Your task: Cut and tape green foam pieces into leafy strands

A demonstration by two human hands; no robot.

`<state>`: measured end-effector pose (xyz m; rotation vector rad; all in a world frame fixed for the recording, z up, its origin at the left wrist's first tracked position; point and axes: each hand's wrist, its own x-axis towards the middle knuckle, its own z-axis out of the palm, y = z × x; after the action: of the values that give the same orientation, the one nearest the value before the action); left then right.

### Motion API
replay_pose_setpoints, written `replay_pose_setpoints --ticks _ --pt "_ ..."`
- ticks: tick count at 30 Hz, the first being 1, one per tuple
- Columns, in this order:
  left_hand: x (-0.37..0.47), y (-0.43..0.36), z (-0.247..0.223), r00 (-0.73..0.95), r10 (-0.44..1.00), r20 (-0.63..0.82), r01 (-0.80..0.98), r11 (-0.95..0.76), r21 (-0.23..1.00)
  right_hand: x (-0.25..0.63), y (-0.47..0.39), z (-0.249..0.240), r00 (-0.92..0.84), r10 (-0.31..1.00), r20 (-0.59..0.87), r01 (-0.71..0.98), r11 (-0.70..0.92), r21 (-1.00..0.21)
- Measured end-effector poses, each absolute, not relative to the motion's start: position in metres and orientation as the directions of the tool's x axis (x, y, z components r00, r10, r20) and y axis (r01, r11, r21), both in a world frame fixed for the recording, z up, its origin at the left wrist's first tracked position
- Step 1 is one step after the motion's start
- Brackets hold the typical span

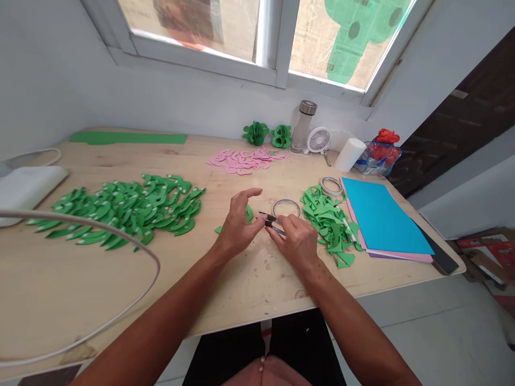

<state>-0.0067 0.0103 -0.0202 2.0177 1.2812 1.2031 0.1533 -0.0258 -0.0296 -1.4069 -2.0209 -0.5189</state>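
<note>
At your wooden table (237,284), under a twelve-o'clock window (281,45) showing illegible print (306,40), your right hand (296,238) pinches a dark pointed tool (270,217) near centre, your left hand (236,228) spread at its nine o'clock.

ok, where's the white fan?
In the head view, the white fan stands at the back of the table, right of centre, between the clear bottle on its left and the white cylinder on its right.
</note>
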Motion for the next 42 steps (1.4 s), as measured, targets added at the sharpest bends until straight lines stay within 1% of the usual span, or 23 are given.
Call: replay_pose_setpoints --ticks 3,8,10,16,20,22,25,29,36,42 --pt "-0.007 0.009 -0.019 0.18 0.852 0.491 0.503 -0.509 0.699 0.154 -0.027 -0.028 -0.248 0.666 0.703 0.928 0.373 -0.026" --pt "-0.007 0.01 -0.018 0.217 0.71 0.67 0.523 -0.664 0.534 0.153 -0.028 -0.027 -0.252 0.665 0.703 0.927 0.375 -0.023" --pt "-0.007 0.011 -0.018 0.236 0.681 0.694 0.532 -0.688 0.494 0.153 -0.028 -0.026 -0.25 0.675 0.695 0.928 0.372 -0.027" --pt "-0.008 0.013 -0.015 0.24 0.642 0.728 0.563 -0.703 0.435 0.151 -0.029 -0.027 -0.218 0.689 0.691 0.934 0.353 -0.057" --pt "-0.013 0.014 -0.012 0.156 0.64 0.753 0.559 -0.686 0.467 0.151 -0.029 -0.027 -0.187 0.714 0.675 0.942 0.326 -0.084" --pt "-0.014 0.013 -0.011 0.14 0.644 0.752 0.537 -0.688 0.489 0.152 -0.028 -0.028 -0.181 0.723 0.667 0.944 0.319 -0.09" --pt "-0.013 0.012 -0.012 0.186 0.663 0.725 0.507 -0.697 0.508 0.153 -0.027 -0.028 -0.183 0.728 0.66 0.943 0.319 -0.091" --pt "-0.009 0.013 -0.018 0.235 0.696 0.678 0.509 -0.682 0.524 0.153 -0.027 -0.028 -0.193 0.738 0.646 0.943 0.321 -0.085" --pt "-0.009 0.017 -0.025 0.255 0.76 0.597 0.524 -0.628 0.576 0.152 -0.028 -0.028 -0.204 0.74 0.641 0.943 0.325 -0.075" --pt "-0.007 0.016 -0.027 0.237 0.754 0.612 0.525 -0.63 0.573 0.152 -0.028 -0.028 -0.197 0.732 0.652 0.938 0.334 -0.092"
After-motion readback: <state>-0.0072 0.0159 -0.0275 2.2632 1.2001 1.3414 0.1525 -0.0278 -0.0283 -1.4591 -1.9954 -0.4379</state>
